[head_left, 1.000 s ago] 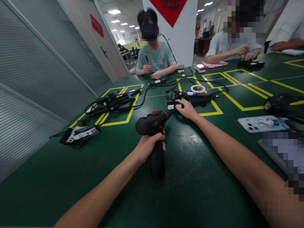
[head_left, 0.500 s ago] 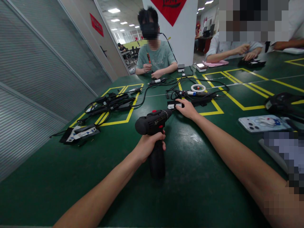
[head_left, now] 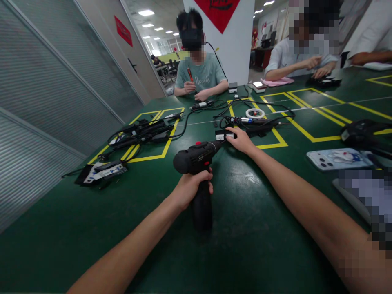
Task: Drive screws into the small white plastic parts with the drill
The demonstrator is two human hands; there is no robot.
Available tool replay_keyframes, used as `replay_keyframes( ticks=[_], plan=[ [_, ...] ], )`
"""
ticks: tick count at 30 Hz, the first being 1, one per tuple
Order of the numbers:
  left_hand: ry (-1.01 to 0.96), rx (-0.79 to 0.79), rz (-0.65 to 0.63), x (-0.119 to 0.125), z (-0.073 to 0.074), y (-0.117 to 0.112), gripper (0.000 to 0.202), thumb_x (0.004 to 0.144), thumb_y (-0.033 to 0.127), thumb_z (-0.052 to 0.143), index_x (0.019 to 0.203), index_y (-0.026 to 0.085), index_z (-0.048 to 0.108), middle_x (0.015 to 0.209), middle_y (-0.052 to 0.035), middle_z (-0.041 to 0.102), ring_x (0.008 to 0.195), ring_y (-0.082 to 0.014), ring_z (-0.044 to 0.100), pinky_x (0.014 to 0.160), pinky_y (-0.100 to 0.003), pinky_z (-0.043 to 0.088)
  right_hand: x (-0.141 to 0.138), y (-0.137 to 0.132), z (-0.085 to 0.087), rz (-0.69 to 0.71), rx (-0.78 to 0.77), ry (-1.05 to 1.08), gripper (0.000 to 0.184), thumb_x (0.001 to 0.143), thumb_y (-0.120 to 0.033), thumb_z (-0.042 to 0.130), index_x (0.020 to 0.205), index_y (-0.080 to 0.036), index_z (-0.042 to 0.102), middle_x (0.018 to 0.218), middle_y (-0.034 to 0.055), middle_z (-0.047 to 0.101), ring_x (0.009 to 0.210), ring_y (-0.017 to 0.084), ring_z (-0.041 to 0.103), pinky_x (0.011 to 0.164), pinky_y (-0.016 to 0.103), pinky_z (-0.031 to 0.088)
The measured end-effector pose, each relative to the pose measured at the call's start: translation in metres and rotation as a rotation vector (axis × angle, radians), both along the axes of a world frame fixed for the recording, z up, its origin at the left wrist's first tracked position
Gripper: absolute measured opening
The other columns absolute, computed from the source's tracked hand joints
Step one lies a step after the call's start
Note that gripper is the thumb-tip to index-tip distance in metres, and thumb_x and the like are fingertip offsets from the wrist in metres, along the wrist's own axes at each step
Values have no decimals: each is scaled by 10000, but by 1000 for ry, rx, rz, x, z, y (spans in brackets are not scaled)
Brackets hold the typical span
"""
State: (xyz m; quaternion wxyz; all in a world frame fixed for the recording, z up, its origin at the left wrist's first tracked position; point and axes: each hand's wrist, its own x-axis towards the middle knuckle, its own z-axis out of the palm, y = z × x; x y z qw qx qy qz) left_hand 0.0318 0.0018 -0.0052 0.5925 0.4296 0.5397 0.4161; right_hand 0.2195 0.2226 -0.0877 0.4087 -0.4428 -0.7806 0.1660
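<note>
My left hand (head_left: 193,188) is wrapped round the handle of a black cordless drill (head_left: 196,159) with red buttons. The drill stands upright in front of me, its chuck pointing forward and to the right. At the tip of the drill lies a small flat black piece with a white label (head_left: 221,137). My right hand (head_left: 239,141) grips the right end of this piece, with thumb and fingers on it. Whether the bit touches the piece I cannot tell. Just behind the right hand lies a silver and black electric screwdriver (head_left: 252,121) with its cable.
On the left lie black cables and adapters (head_left: 143,132) and a labelled black part (head_left: 102,171). A white tape roll (head_left: 255,113) rests beyond my right hand. To the right is a phone (head_left: 338,158). Across the green table (head_left: 147,245), a person holds an orange screwdriver (head_left: 190,75); another handles a black part.
My two hands and the drill have kept their places. The view has shifted very slightly. Across the table, the orange screwdriver leans a little differently.
</note>
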Motion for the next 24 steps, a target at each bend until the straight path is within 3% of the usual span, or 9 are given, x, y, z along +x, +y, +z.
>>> replay_keyframes(
  ticks=[12, 24],
  plan=[
    [31, 5, -18, 0, 1, 0, 164, 750, 242, 637, 884, 161, 590, 551, -1, 594, 510, -155, 578, 553, -263, 444, 0, 1, -1, -2, 2, -6, 441, 855, -320, 586, 1272, -192, 652, 1172, 96, 648, 1031, 239, 632, 987, 364, 467],
    [2, 8, 1, 0, 1, 0, 196, 725, 238, 657, 897, 157, 608, 672, 1, 606, 504, -143, 584, 544, -276, 450, 1, 0, 0, 1, -7, 1, 436, 855, -315, 585, 1269, -196, 651, 1172, 91, 646, 1036, 235, 629, 999, 366, 462]
  ],
)
